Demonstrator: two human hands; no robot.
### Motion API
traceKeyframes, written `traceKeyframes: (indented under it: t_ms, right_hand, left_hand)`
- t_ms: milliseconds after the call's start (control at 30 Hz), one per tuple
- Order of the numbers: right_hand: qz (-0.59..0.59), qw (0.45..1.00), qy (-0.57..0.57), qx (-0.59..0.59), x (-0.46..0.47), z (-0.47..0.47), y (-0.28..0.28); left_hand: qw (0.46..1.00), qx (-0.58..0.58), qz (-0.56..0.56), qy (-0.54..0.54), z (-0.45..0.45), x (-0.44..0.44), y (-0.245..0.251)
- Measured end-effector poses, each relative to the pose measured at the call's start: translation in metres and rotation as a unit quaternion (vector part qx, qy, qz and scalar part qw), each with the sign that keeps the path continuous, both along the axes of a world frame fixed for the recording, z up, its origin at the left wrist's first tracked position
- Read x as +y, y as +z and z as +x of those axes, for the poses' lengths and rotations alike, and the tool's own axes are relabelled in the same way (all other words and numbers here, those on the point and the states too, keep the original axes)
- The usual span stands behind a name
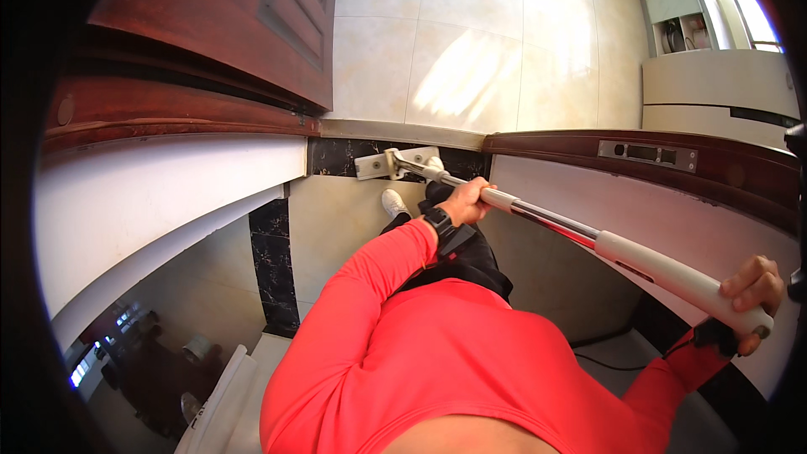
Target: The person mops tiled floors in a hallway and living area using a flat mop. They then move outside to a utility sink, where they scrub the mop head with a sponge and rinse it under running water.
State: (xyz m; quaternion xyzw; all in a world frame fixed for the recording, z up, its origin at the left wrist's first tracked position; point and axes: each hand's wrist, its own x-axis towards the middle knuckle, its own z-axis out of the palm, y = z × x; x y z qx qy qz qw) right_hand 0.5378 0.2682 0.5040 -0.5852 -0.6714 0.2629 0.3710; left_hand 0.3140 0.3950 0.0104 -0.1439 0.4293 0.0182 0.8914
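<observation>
A white flat mop with a long pole (pixel 555 221) slants across the view from lower right to upper left. My right hand (pixel 753 296) is closed around the thick white grip (pixel 668 271) at its upper end. Further down, near the white collar, my left hand (pixel 465 200) grips the pole. The flat mop head (pixel 372 166) lies on the black marble threshold strip (pixel 334 157) in the doorway, its right end partly hidden by a shoe and the pole's joint. Any cloth under the mop head cannot be made out.
An open dark red wooden door (pixel 277 31) stands at upper left. The door frame (pixel 744 183) with a metal strike plate (pixel 647 156) runs along the right. Beyond lie sunlit floor tiles (pixel 466 25) and a pale cabinet (pixel 719 88). A white shoe (pixel 395 203) stands near the threshold.
</observation>
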Motion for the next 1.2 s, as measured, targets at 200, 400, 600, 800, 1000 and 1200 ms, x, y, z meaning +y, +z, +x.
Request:
traceKeyframes:
  t_ms: [200, 400, 600, 800, 1000, 1200]
  right_hand:
    - [-0.278, 0.954, 0.011, 0.108, 0.029, -0.018, -0.012]
    - [-0.397, 0.909, 0.033, 0.123, 0.048, -0.040, -0.034]
    - [-0.248, 0.961, 0.098, 0.073, 0.089, -0.070, -0.036]
    - [-0.066, 0.988, 0.030, 0.139, 0.144, -0.136, -0.048]
    - [0.010, 0.979, 0.105, 0.172, 0.234, -0.169, -0.044]
    - [0.060, 0.908, 0.111, 0.400, 0.316, -0.223, -0.035]
  left_hand:
    - [0.994, 0.066, 0.000, 0.083, -0.075, 0.028, -0.036]
    - [0.987, 0.068, -0.014, 0.142, -0.133, 0.044, -0.067]
    - [0.974, 0.061, -0.053, 0.212, -0.149, 0.067, -0.068]
    - [0.947, 0.036, -0.015, 0.320, -0.171, 0.098, -0.061]
    - [0.928, 0.073, -0.049, 0.362, -0.189, 0.146, -0.036]
    - [0.887, 0.038, -0.039, 0.458, -0.214, 0.171, -0.017]
